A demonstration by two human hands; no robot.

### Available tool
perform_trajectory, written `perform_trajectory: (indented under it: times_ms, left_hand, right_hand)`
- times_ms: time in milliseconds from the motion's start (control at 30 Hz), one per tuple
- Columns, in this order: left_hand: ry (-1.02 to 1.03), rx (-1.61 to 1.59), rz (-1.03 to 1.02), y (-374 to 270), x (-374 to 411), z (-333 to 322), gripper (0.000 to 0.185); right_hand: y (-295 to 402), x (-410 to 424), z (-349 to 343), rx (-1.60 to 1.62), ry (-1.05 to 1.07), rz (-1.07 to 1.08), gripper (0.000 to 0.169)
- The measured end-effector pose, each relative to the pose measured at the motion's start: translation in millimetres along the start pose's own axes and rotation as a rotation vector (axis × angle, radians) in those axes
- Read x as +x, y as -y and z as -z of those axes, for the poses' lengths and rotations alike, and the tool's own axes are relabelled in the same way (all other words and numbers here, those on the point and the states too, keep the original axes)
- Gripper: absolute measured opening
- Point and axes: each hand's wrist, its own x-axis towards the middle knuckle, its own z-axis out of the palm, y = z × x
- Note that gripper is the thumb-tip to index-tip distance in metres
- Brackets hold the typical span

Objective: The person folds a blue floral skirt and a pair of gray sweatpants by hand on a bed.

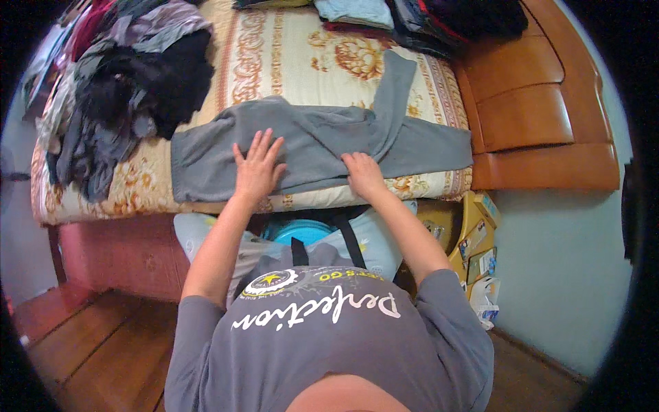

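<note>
A grey long-sleeved top [319, 134] lies folded lengthwise across the bed before me. One sleeve [394, 98] sticks out toward the far side, and another part stretches right to the headboard. My left hand [258, 167] rests palm down on the cloth, fingers spread. Further right, my right hand [364, 175] has its fingers curled onto the fabric near the base of the raised sleeve, apparently pinching a fold. The fingertips' exact hold is partly hidden. Creases run diagonally through the cloth between both hands.
A heap of dark and light clothes [128, 92] covers the bed's left side. Folded clothes [355, 13] are stacked at the far edge. The patterned bedspread [298, 67] meets a brown padded headboard [525, 98]. Below the bed edge are a blue basin [301, 232] and a yellow cabinet [466, 226].
</note>
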Motion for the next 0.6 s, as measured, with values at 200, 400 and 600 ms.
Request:
perform_trajectory:
  times_ms: [200, 400, 600]
  left_hand:
    - [0.196, 0.022, -0.059, -57.6, 33.2, -50.2, 0.063]
    - [0.27, 0.094, -0.048, -61.5, 36.5, -56.4, 0.065]
    - [0.35, 0.051, -0.052, -64.1, 43.6, -50.4, 0.068]
  right_hand:
    - [-76.5, 41.5, 33.7, 0.801, -0.106, -0.529, 0.023]
    - [-223.5, 110.0, 16.4, 0.433, -0.479, -1.013, 0.034]
    - [-294.3, 195.6, -13.0, 1.164, -0.505, -1.202, 0.048]
